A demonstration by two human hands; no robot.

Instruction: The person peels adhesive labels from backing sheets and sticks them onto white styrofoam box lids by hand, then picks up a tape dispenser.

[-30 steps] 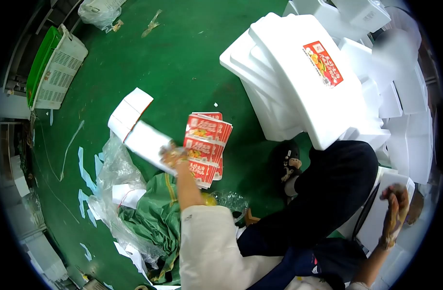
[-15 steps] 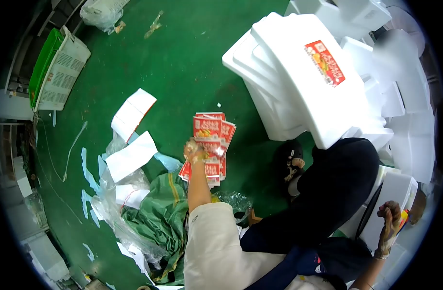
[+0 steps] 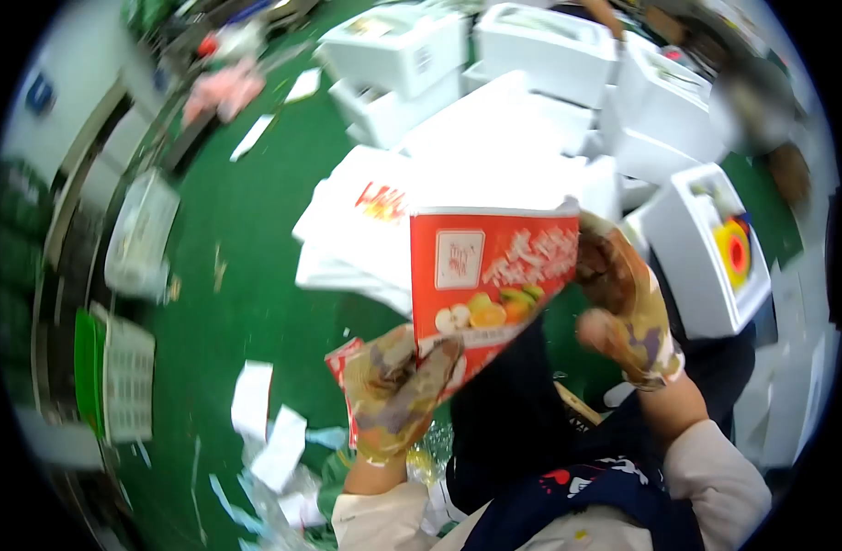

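Note:
A red printed sheet [image 3: 481,266] with fruit pictures and white lettering is held up in front of me, slightly bent. My left hand [image 3: 398,390], in a camouflage-patterned glove, is closed on its lower left part. More red sheet [image 3: 341,358] shows left of that hand; whether it is a separate sheet is unclear. My right hand [image 3: 632,312], in a similar glove, is beside the sheet's right edge with thumb and fingers apart. Its fingertips are at that edge, but I cannot tell if they touch. Beyond the sheet lie white foam lids [image 3: 361,253], one with red print.
White foam boxes [image 3: 545,55] stand at the back. At right a foam box [image 3: 715,303] holds a yellow and red round item [image 3: 735,253]. A white and green basket [image 3: 127,376] is at left on the green floor [image 3: 210,303], with white paper scraps [image 3: 279,448] and clear plastic nearby.
My left hand has come up from the pile of red sheets on the floor, holding red sheet. My right hand has moved from the far right to beside it. The view has shifted.

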